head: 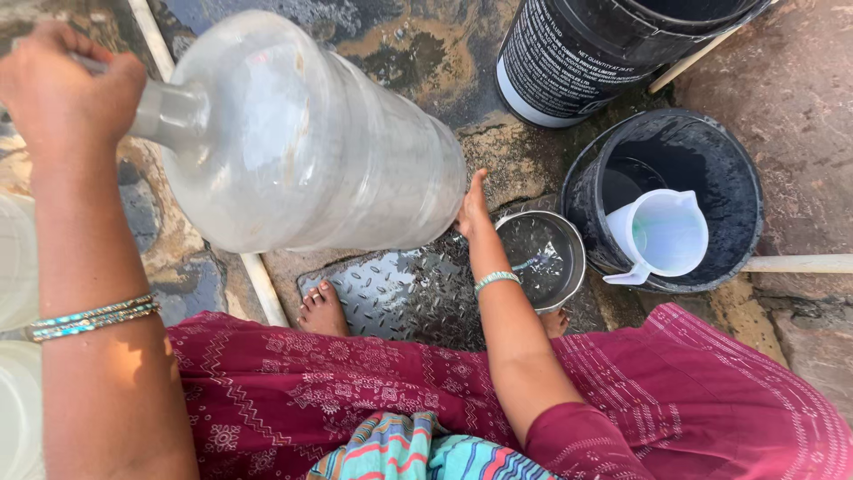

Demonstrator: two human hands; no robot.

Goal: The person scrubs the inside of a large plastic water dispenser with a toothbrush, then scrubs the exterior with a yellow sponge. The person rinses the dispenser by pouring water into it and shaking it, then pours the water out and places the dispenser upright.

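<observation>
Presently: large clear water jug (302, 142) held tilted on its side between two hands, above a wet stone floor (800, 107).

Left hand (67, 84) closed tight round the jug's neck; right hand (473, 212) pressed open and flat against its base. Below the jug, a studded metal plate (400, 298) with a bare foot (322, 311) on it. Just beside the right hand, a steel pot (544, 258); next to that, a black bucket (711, 160) holding a white plastic jug (662, 233). Another black bucket (577, 53) stands behind.

Maroon printed garment (373, 391), striped teal cloth (418, 453), turquoise bangles on both wrists (89, 318), feet seemingly bare (322, 311).
</observation>
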